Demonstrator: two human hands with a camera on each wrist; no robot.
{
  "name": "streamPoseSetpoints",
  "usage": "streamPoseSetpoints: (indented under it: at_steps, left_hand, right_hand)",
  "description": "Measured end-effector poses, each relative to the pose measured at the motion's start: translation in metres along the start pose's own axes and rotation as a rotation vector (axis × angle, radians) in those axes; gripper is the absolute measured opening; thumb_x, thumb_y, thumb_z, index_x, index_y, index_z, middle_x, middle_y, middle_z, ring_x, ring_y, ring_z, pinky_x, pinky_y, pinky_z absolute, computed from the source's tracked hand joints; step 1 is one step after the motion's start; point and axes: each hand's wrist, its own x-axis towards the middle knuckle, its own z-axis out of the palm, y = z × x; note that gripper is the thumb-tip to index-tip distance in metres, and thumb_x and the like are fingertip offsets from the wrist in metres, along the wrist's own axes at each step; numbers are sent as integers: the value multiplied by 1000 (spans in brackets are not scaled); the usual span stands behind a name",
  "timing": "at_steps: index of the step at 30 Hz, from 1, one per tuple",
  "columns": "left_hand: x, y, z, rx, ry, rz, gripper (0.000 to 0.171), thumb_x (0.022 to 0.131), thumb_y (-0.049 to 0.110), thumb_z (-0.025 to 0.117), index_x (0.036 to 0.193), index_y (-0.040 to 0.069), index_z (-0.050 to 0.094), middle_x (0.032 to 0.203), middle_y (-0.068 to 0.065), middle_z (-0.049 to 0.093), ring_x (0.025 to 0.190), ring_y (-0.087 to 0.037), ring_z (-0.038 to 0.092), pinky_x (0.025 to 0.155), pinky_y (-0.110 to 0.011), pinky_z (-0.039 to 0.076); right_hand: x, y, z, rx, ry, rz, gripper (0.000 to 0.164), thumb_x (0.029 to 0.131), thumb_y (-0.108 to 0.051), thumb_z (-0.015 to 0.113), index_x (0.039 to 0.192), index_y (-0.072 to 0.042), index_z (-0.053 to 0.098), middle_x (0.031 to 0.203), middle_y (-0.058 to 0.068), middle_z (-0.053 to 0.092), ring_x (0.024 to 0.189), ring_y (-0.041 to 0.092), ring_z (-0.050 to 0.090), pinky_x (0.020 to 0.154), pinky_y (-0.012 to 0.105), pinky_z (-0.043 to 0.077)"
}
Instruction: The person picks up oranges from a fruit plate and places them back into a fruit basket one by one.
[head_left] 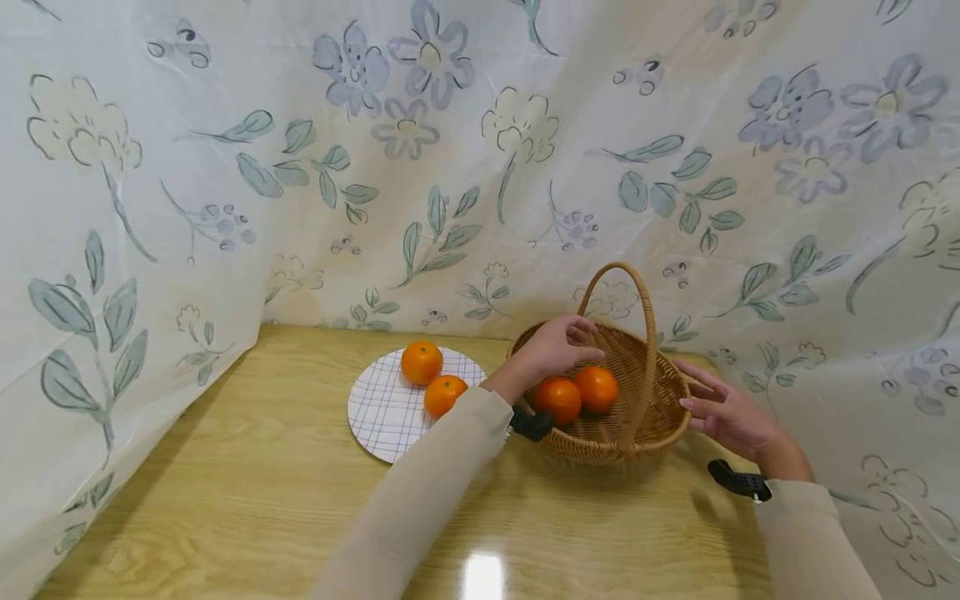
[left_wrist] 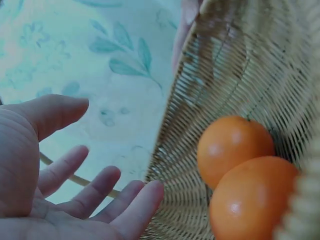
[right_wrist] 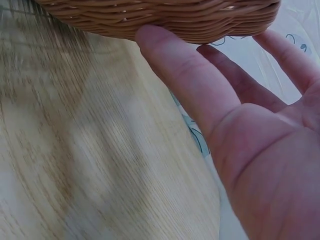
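In the head view a wicker basket (head_left: 592, 450) with an arched handle stands at the right of the table. Two oranges (head_left: 558, 401) (head_left: 597, 389) lie inside it, towards its left. My left hand (head_left: 558, 346) is over the basket's left part, just above these oranges, fingers spread and loosely bent, holding nothing. The left wrist view shows its palm and fingers (left_wrist: 135, 210) beside the fruit. At the right rim my right hand (head_left: 738, 417) touches the outside of the basket. Its thumb (right_wrist: 185, 75) rests against the wicker in the right wrist view, with the other fingers farther round.
Left of the basket, a round white plate (head_left: 375, 417) with a blue grid pattern bears two more oranges (head_left: 422, 362) (head_left: 446, 395); my left forearm partly covers the plate. A floral curtain (head_left: 420, 208) closes off the back and sides of the wooden table (head_left: 262, 467).
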Motion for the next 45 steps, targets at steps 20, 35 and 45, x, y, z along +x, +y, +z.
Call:
streamPoseSetpoints:
  at_steps: [20,35,45]
  left_hand:
    - [-88,-41,-42,-133,187,142,30,100,23,68,129,17,63,132,-7,65,127,-23,59,109,-43,50]
    - [-128,-87,-73,-120,341,167,33,99,12,65,132,7,62,137,-14,61,132,-35,57,113,-49,47]
    - [-149,-108,-88,-51,374,123,34,98,11,67,131,7,62,137,-11,61,133,-30,53,117,-49,42]
  right_hand:
    - [-12,3,9,-17,7,-4,71,106,3,43,166,-25,16,144,-11,52,123,12,65,97,34,58]
    - [-15,6,16,-7,5,-41,73,106,4,41,166,-14,3,142,-11,52,123,13,65,95,33,59]
    - [-17,8,17,-9,1,-71,71,106,5,40,166,-16,9,144,-9,51,123,14,66,95,32,59]
